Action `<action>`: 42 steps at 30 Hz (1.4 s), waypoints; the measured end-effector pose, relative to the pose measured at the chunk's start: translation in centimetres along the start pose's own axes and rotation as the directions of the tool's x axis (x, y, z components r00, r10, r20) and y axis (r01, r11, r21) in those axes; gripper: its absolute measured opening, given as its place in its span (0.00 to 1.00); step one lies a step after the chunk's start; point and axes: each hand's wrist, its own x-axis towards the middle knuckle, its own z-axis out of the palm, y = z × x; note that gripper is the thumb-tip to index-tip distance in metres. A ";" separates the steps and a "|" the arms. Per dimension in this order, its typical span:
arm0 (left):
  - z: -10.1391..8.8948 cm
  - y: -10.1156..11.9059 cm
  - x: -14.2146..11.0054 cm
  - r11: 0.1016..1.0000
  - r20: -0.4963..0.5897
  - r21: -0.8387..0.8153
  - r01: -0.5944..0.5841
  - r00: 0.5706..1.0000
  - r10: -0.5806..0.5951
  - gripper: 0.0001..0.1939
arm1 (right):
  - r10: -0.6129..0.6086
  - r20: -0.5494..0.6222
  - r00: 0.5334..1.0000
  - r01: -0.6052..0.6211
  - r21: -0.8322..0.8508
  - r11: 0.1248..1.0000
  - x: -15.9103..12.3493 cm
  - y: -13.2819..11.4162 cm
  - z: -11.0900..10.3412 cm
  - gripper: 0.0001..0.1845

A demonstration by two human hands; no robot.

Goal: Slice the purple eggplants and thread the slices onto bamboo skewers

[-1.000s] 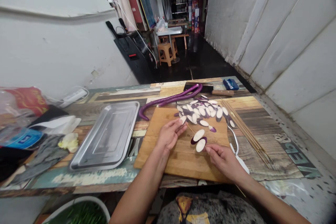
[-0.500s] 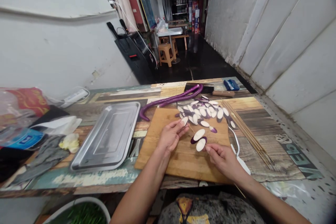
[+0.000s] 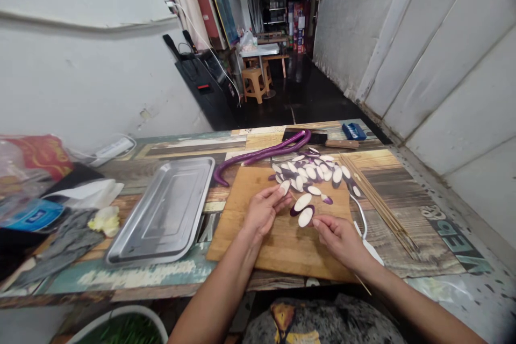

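Note:
Between finger and thumb, my left hand (image 3: 264,208) pinches an oval eggplant slice (image 3: 284,187) with white flesh. My right hand (image 3: 337,236) is closed around a thin wooden skewer (image 3: 363,285), whose tail sticks out below the wrist. Threaded eggplant slices (image 3: 305,217) with purple rims sit on that skewer just left of my right fingers. Both hands are over a wooden cutting board (image 3: 237,226). A pile of eggplant slices (image 3: 310,171) lies at the board's far edge, and the skewer's point is hidden near my left fingers.
Long purple eggplants (image 3: 258,156) lie behind the board, beside a cleaver (image 3: 342,143) and a blue packet (image 3: 353,131). Bamboo skewers (image 3: 379,204) rest on the right. A metal tray (image 3: 163,215) stands left, with a grey cloth (image 3: 66,244) further over. Below is a tub of greens (image 3: 131,328).
My right hand has moved slightly left and up, bringing the threaded slices closer to the slice in my left hand. The left hand has shifted very little.

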 end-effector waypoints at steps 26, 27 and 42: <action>2.4 0.4 1.5 -0.317 0.509 0.856 -0.408 0.773 0.379 0.19 | 0.136 -0.264 0.955 -0.064 0.265 0.962 -1.7 3.6 -4.1 0.24; 2.8 0.6 1.9 -0.380 0.512 0.844 -0.380 0.783 0.354 0.17 | 0.127 -0.262 0.957 -0.055 0.267 0.962 -1.7 3.7 -4.1 0.24; -0.1 -0.5 1.6 0.699 0.070 0.626 -0.346 0.917 0.391 0.15 | 0.007 -0.068 0.998 -0.002 0.068 0.998 -2.4 1.7 -1.9 0.21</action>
